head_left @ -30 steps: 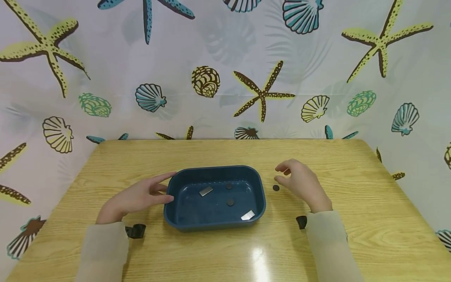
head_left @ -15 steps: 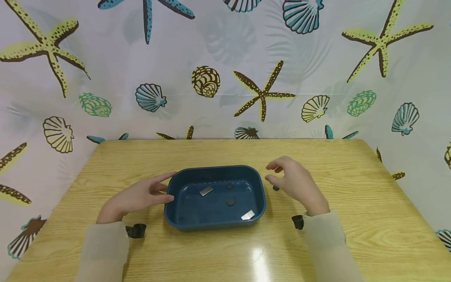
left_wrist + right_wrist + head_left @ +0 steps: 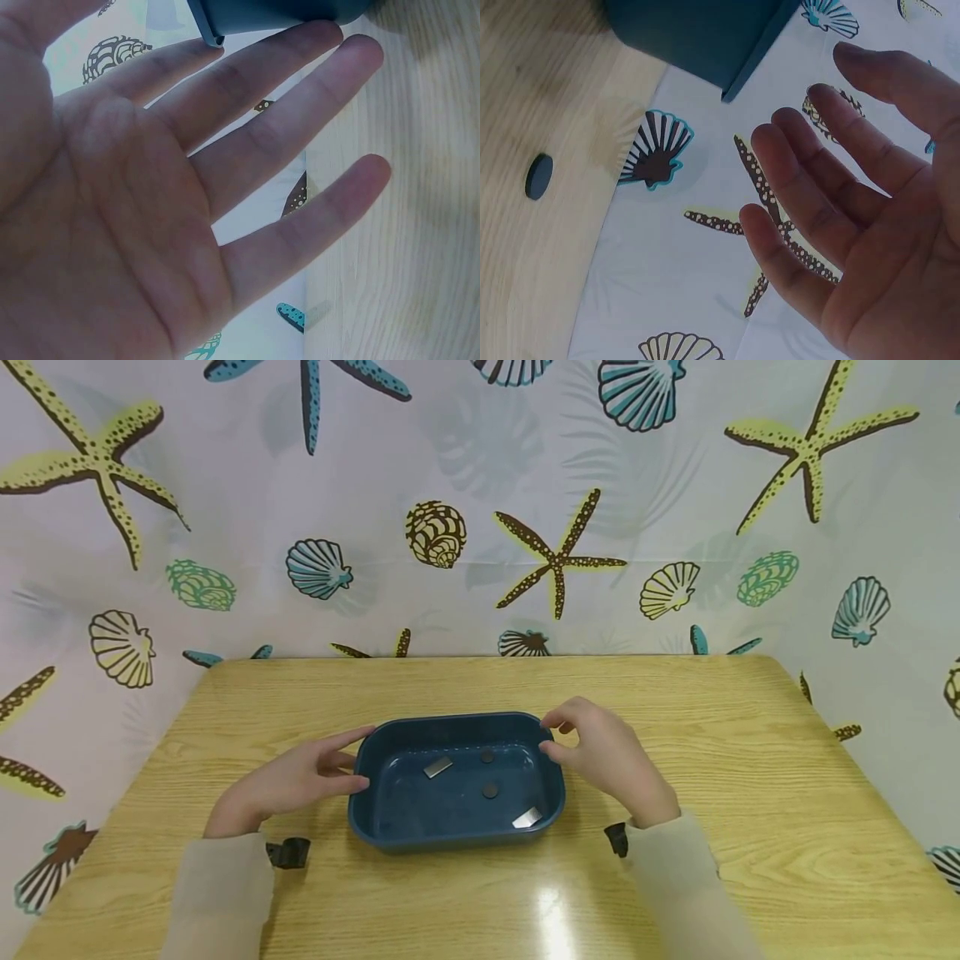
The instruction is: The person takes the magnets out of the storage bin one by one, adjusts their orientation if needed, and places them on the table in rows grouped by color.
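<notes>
A dark blue plastic tray (image 3: 457, 842) with rounded corners sits mid-table. On its floor lie a silver rectangular piece (image 3: 438, 767), a second shiny silver piece (image 3: 527, 817) and two small dark discs (image 3: 490, 791). My left hand (image 3: 300, 777) is at the tray's left end, fingers spread, thumb and index finger at the rim. The left wrist view shows straight fingers (image 3: 262, 142) against the tray's outer wall. My right hand (image 3: 603, 760) hovers over the tray's right rim, fingers loosely bent and holding nothing. Another dark disc (image 3: 538, 176) lies on the table, hidden behind that hand in the head view.
The wooden table (image 3: 787, 827) reaches back to a white curtain (image 3: 480, 460) printed with starfish and shells. Small black devices sit at both wrists, one by the left cuff (image 3: 290, 852) and one by the right cuff (image 3: 617, 839).
My right hand has moved left, from beside the loose disc to over the tray's right rim, and now covers that disc in the head view. The left hand and tray stay put.
</notes>
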`<state>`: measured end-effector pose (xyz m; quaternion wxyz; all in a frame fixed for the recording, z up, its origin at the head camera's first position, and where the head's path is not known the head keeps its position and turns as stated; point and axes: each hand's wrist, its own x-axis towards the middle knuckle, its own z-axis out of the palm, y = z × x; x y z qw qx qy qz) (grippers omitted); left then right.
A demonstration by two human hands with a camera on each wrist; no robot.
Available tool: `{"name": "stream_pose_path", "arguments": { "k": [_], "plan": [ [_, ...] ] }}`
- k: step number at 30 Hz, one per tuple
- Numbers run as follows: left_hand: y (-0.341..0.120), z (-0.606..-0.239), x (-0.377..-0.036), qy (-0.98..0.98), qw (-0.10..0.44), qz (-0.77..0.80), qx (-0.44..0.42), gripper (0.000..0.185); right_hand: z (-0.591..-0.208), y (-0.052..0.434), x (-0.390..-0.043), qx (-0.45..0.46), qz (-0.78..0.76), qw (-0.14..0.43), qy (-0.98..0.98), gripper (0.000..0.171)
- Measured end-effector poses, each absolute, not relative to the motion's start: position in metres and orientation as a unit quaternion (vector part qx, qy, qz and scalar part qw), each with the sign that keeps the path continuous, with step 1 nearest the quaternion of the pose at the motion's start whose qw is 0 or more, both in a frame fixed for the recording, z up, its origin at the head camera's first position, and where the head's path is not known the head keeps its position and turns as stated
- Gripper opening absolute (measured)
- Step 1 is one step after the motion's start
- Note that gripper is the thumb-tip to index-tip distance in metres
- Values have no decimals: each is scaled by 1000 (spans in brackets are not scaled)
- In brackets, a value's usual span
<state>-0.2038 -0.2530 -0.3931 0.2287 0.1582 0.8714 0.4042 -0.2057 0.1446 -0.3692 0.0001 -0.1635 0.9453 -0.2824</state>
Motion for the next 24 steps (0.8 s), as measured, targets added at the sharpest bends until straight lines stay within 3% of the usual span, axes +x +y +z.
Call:
{"name": "stream_pose_path", "arguments": {
  "k": [24],
  "plan": [
    [-254, -395, -204, 867, 227, 411, 165, 83, -393, 105, -201, -246, -249, -5, 936, 28]
  ]
}}
